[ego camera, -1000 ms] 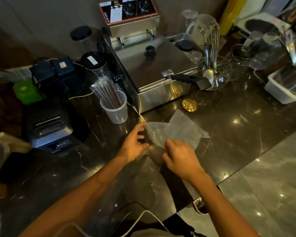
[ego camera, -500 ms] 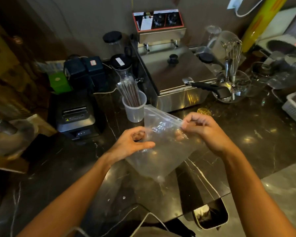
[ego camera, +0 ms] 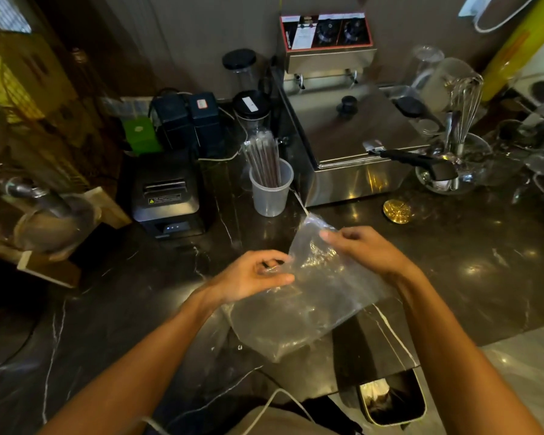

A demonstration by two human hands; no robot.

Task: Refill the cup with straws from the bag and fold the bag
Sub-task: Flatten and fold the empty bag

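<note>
A clear plastic bag hangs in front of me above the dark marble counter, empty as far as I can see. My left hand pinches its left edge. My right hand grips its upper right part. Behind the bag a translucent plastic cup stands on the counter, holding several dark wrapped straws upright.
A steel fryer stands right of the cup, a black receipt printer left of it. A glass bowl with a whisk and a gold disc lie at the right. A bin sits below the counter edge.
The bag lay on the counter a second ago; both hands have lifted it and now hold it spread out in the air, hanging downward.
</note>
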